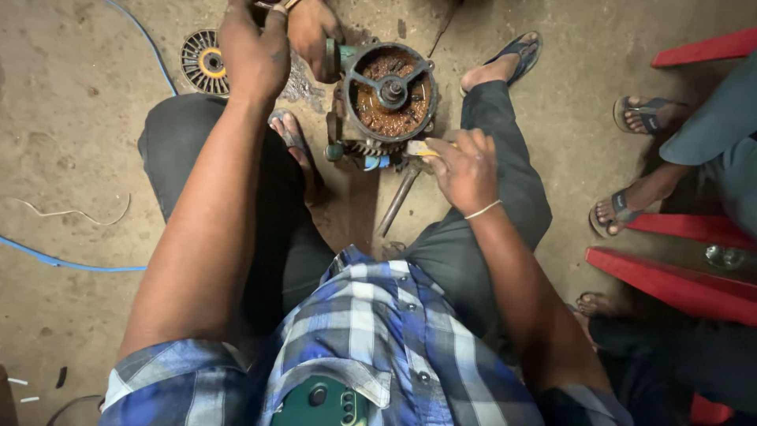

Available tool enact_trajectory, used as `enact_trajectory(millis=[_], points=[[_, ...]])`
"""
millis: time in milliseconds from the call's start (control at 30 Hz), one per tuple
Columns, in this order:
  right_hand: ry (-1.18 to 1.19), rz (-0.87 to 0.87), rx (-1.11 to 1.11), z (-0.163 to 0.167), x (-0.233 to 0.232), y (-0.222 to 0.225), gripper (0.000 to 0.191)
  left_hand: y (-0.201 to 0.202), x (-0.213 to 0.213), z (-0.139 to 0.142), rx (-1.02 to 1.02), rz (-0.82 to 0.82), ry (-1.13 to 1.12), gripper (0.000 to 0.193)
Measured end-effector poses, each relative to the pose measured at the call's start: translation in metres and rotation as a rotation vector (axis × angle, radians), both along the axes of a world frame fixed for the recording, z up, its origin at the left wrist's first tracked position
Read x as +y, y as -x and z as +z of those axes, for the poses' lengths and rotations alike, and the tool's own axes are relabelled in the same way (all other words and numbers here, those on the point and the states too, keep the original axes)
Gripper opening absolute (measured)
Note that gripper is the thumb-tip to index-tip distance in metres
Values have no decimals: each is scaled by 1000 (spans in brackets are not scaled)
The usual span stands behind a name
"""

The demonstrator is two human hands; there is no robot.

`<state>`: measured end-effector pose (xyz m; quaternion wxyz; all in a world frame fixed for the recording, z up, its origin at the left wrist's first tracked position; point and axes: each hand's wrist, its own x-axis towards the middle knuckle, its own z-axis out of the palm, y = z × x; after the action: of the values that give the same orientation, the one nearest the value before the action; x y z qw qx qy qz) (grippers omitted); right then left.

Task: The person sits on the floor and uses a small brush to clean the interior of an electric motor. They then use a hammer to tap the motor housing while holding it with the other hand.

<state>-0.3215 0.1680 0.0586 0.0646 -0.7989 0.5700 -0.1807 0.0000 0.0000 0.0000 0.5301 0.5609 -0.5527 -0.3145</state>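
Motor (388, 99) stands on end between our feet, shaft up. Our right hand (465, 170), nearer to it, closes on a yellow-handled tool (422, 149) at its near edge; our left hand (252, 51) hovers left of it, fingers curled, empty.

Your shirt (371, 339): blue, white, grey plaid, short sleeves ending above elbows, dark buttons down front placket. Your trousers (505, 173): dark grey, full length. Your flip-flops: dark straps, one on left foot (293, 138), one on right foot (516, 55). Your right wrist: thin pale band (482, 210). Your left hand (254, 49) and right hand (465, 170): bare, no gloves. Green device with round dark knobs (319, 402) at your chest, low in view.
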Motion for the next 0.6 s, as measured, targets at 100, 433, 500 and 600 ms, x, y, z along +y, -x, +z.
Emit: enact_trajectory(millis=[100,433,500,600], points=[[25,44,41,-1,-8,-6,26,2,0,7,-10,26,-15,20],[1,109,70,-2,-16,-5,29,1,2,11,-66,70,-73,20],[-26,102,74,0,-17,-5,29,3,2,12,-47,67,-47,21],[-5,158,85,2,-25,-8,27,5,2,12,-66,76,-47,21]])
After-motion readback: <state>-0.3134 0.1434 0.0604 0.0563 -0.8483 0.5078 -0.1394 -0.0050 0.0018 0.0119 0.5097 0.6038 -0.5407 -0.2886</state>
